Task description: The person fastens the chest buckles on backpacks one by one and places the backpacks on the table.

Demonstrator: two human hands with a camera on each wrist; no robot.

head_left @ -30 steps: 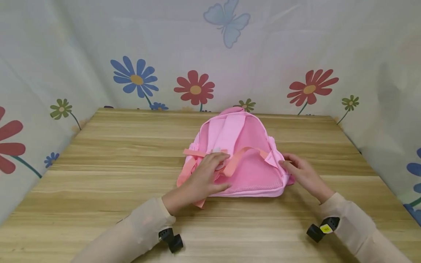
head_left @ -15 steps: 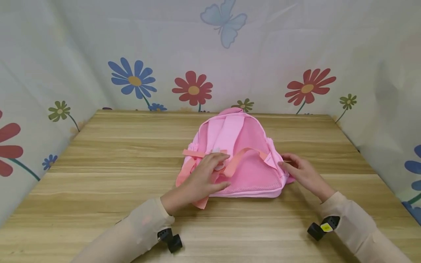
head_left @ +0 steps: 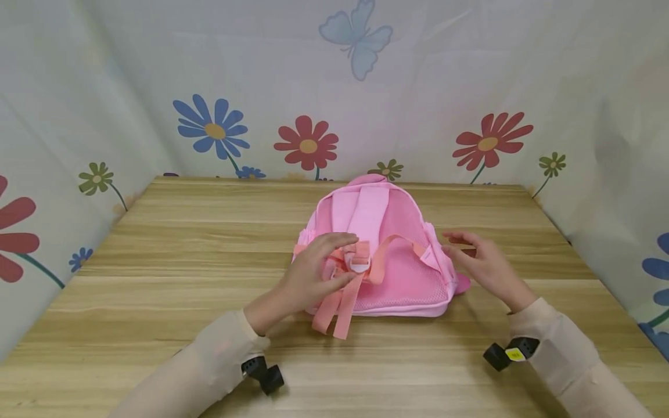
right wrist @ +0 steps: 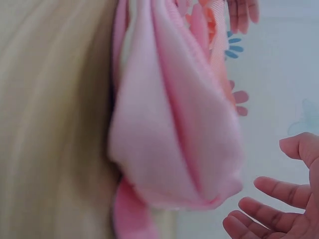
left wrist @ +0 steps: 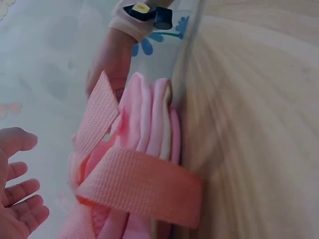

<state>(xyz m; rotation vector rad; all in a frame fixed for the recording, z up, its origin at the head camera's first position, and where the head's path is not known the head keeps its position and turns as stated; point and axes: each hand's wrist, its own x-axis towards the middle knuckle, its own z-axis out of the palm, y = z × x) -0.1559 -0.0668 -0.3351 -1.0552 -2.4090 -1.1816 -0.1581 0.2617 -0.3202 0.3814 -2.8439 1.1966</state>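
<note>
A soft pink fabric backpack with a mesh back panel (head_left: 407, 281) lies at the middle of the wood-grain table (head_left: 209, 232), panel up; flat coral webbing straps (head_left: 342, 316) and a white plastic buckle (head_left: 359, 266) sit on its left part, two strap ends hanging past the near edge; the left hand (head_left: 303, 273) hovers above these straps, thumb and fingers well parted and loosely bent, holding nothing; the right hand (head_left: 488, 270) hangs just beside the bag's right side, fingers spread, a gap between them and the fabric in the right wrist view; the left hand covers part of the bag's left side in the head view, and the underside is hidden; the right wrist view blurs the bag and crops both hands; in the left wrist view a strap hides the right hand's fingertips; the beige sleeves (head_left: 180, 360) run out of the head view's lower edge.
</note>
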